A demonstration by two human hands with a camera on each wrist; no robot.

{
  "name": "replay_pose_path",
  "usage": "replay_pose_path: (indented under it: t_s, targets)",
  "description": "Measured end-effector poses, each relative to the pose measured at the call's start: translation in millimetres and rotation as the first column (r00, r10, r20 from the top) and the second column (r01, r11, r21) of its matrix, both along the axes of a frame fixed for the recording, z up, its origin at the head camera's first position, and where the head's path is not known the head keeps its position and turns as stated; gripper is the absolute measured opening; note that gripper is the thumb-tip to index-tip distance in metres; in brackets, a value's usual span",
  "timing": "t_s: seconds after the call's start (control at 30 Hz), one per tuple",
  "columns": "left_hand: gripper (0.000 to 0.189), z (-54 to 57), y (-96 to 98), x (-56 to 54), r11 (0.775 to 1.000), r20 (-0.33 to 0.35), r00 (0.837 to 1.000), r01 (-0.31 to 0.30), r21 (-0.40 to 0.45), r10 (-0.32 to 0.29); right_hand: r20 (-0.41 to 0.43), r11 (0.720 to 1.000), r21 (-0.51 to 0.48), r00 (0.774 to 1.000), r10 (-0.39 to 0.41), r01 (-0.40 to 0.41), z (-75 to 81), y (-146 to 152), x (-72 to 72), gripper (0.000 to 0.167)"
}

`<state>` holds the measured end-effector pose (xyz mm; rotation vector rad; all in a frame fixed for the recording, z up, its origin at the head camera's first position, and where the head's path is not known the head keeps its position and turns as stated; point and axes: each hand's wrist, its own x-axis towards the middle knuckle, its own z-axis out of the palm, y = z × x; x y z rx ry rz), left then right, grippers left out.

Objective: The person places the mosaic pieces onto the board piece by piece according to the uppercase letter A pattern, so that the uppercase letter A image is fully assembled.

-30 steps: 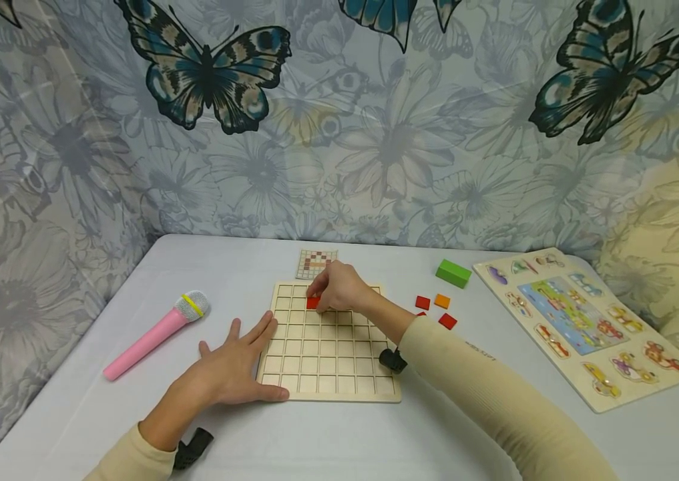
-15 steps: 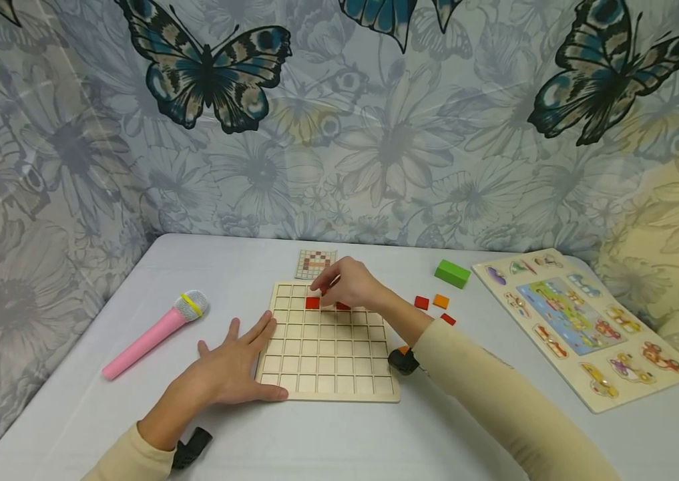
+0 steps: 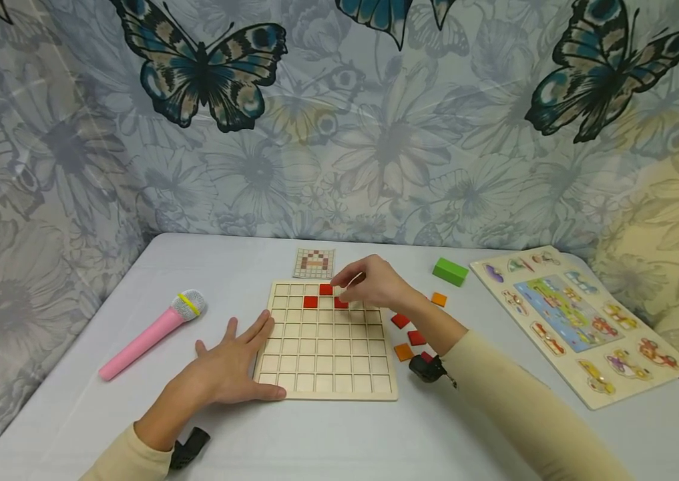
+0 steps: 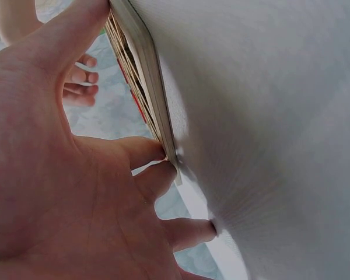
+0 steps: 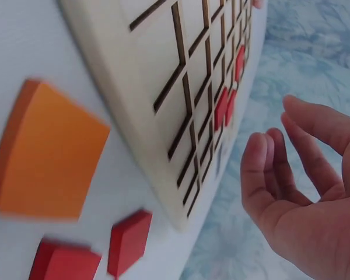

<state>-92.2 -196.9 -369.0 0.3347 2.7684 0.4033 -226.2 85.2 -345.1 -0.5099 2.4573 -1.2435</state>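
A pale wooden grid board (image 3: 325,347) lies on the table with red square tiles (image 3: 310,302) in three of its upper cells. My left hand (image 3: 225,367) rests spread along the board's left edge, its thumb at the lower left corner; the left wrist view shows fingertips touching the edge and the cloth. Above the board's upper right part hovers my right hand (image 3: 375,280), fingers loosely bent. In the right wrist view nothing shows between its fingers (image 5: 256,169), and they are clear of the board.
Loose orange (image 3: 402,352) and red tiles (image 3: 416,338) lie right of the board. A small pattern card (image 3: 314,263) sits behind it. Around them are a green block (image 3: 450,270), a picture puzzle board (image 3: 585,327) and a pink toy microphone (image 3: 149,337).
The right hand has let go of a red tile at the top of the board and moved right. Three red tiles now show in the grid. The left hand has stayed put.
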Motion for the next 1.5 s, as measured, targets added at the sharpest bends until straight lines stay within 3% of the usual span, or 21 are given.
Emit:
replay_pose_path:
  t_s: [0.33,1.1,1.5]
  targets:
    - [0.127,0.8,0.4,-0.5,1.0,0.01,1.0,-0.003,-0.002,0.003,-0.049,0.999,0.031,0.998,-0.032,0.034,0.4,34,4.1,0.028]
    - [0.126,0.2,0.6,-0.4,1.0,-0.001,1.0,0.01,-0.003,-0.01,0.007,0.979,0.094,0.983,-0.184,0.183,-11.5,102,9.0,0.033]
    - [0.127,0.4,0.4,-0.7,1.0,0.012,1.0,0.004,-0.005,-0.004,-0.024,0.965,0.137,0.974,-0.225,0.226,-19.3,123,7.4,0.037]
